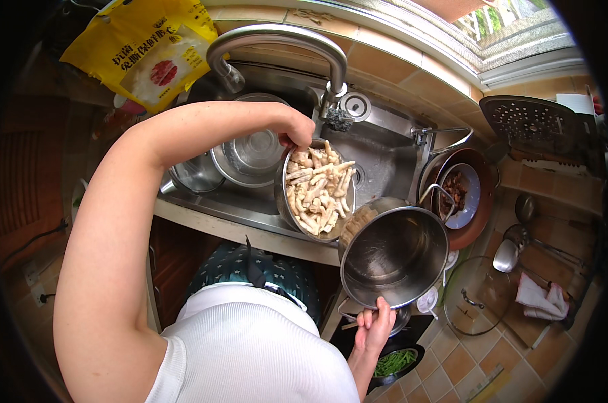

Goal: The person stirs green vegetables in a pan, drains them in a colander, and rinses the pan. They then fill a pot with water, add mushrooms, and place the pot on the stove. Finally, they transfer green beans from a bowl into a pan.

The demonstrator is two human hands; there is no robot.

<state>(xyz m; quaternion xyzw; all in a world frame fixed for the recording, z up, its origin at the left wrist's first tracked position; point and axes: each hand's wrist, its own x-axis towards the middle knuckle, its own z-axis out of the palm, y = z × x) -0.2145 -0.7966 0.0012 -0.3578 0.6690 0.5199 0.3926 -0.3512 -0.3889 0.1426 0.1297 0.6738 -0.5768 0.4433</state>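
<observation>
My left hand [299, 130] grips the rim of a steel bowl [282, 201] that leans over the divider of the sink. Chicken feet [318, 189], pale and piled up, fill this bowl. My right hand [377, 322] holds a deep steel pot [394, 257] by its near rim, with the pot's mouth tilted towards me. Nothing but some wet marks shows inside the pot. The pot's far side is beside the bowl's right edge; whether they touch, I cannot tell. Above the bowl arches a steel faucet [283, 32].
A steel basin [256, 151] sits in the left sink bowl. Right of the sink [389, 163] stand a brown pan [472, 237] and a plate of dark food [455, 191]. A glass lid [478, 297] leans at the right. Green beans [394, 362] lie in a wok. A yellow bag [147, 55] hangs upper left.
</observation>
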